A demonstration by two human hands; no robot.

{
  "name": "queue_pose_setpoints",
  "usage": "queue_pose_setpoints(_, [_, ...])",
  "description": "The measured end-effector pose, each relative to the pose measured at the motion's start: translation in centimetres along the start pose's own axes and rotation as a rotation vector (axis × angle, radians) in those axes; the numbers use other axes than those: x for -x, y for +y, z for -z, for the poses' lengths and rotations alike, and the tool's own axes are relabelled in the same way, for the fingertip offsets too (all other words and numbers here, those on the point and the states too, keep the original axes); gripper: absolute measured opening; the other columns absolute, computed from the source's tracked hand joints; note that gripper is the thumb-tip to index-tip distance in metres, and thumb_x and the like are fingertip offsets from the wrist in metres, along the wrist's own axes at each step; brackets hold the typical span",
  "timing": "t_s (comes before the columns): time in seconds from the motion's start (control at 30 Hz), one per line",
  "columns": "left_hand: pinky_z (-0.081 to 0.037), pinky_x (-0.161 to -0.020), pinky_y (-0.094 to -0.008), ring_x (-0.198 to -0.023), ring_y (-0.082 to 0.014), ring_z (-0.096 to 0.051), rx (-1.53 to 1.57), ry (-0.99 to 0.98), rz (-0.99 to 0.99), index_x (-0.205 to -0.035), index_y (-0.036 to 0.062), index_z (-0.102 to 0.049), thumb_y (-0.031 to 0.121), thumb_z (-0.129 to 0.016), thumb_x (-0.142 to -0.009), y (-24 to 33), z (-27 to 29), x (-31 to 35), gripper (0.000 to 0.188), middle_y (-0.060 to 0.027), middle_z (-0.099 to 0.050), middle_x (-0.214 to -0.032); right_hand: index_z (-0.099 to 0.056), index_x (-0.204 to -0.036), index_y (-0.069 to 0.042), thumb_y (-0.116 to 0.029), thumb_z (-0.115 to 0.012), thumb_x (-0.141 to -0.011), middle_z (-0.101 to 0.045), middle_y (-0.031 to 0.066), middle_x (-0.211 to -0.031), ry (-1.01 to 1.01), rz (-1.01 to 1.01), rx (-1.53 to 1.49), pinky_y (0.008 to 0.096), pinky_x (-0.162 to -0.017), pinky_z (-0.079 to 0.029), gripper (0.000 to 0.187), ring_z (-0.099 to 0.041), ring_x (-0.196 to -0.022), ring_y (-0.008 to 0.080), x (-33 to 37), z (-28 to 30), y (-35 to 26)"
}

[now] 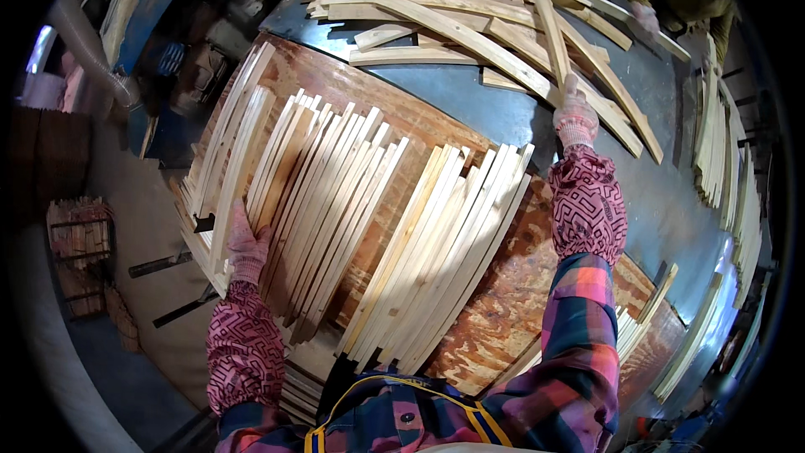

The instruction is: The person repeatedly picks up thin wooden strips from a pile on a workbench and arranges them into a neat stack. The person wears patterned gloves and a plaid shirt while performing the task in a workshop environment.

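Observation:
My left hand (247,247), in a pale knitted glove, is closed around the near part of a light wooden strip (243,155) at the left end of the rows. Far to the right, my right hand (576,116), gloved alike, grips the near end of another wooden strip (547,25), which slants over the loose pile. Between my arms lie two groups of narrow strips side by side, a left group (323,193) and a right group (444,243), on a worn brown board (495,310). Patterned pink sleeve covers reach both wrists.
A heap of loose wooden strips (436,0) covers the far part of a grey metal table (470,105). Another person's gloved hand (646,18) touches a strip at the far right. More strips (713,143) are stacked along the right. A ribbed hose (92,54) hangs at the far left.

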State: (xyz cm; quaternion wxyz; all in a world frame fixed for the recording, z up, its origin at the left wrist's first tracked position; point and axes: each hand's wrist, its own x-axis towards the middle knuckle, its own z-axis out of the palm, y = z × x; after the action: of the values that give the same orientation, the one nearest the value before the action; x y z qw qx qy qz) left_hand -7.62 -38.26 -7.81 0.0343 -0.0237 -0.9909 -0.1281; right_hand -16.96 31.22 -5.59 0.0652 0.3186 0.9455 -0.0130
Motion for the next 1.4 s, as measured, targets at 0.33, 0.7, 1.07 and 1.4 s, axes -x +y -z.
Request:
queue_pose_setpoints(0.33, [-0.041,-0.109,-0.0414,-0.130,-0.0385,-0.049,-0.072,-0.242,0.219,-0.156,0.0132,-0.027,0.012,-0.071,-0.083,1.9,2.3,-1.4,0.085,-0.0221,-0.050,-0.140,-0.031,-0.150,-0.019,-0.028,-0.078,-0.078,-0.058,0.0161,-0.130,0.208,0.339,-0.089,0.0415,-0.102,-0.047,0.086,-0.058,-0.120,0.0333,-0.1,0.8,-2.8])
queue_pose_setpoints(0.7, [-0.039,-0.110,-0.0462,-0.132,-0.0415,-0.045,-0.169,-0.356,0.315,-0.157,0.0205,-0.021,0.025,-0.070,-0.086,5.1,4.5,-1.7,0.087,-0.0232,-0.044,-0.144,-0.058,-0.129,-0.018,-0.016,-0.072,-0.080,-0.060,0.0077,-0.131,-0.112,0.316,0.285,0.0361,-0.096,-0.054,0.052,-0.060,-0.122,0.0211,-2.4,1.9,-7.2])
queue_pose_setpoints(1.07, [-0.040,-0.111,-0.0342,-0.135,-0.0235,-0.047,1.047,-0.558,-0.019,-0.152,0.0038,-0.033,0.020,-0.074,-0.086,25.1,-0.1,4.4,0.079,-0.0124,-0.046,-0.150,-0.069,-0.111,-0.001,-0.036,-0.086,-0.070,-0.072,0.0177,-0.096,-0.409,0.260,-0.613,0.0372,-0.077,-0.059,0.056,-0.071,-0.088,0.0243,17.1,12.6,-2.9])
queue_pose_setpoints(1.4, [-0.061,-0.083,-0.0455,-0.101,-0.0313,-0.068,2.000,-1.316,0.567,-0.140,-0.0020,-0.046,-0.001,-0.054,-0.086,28.8,1.5,14.2,0.055,-0.0218,-0.063,-0.120,-0.067,-0.088,-0.002,-0.031,-0.078,-0.086,-0.067,0.0082,-0.073,-0.300,-0.529,-1.568,0.0331,-0.055,-0.053,0.031,-0.063,-0.060,0.0195,39.4,-0.2,4.8])
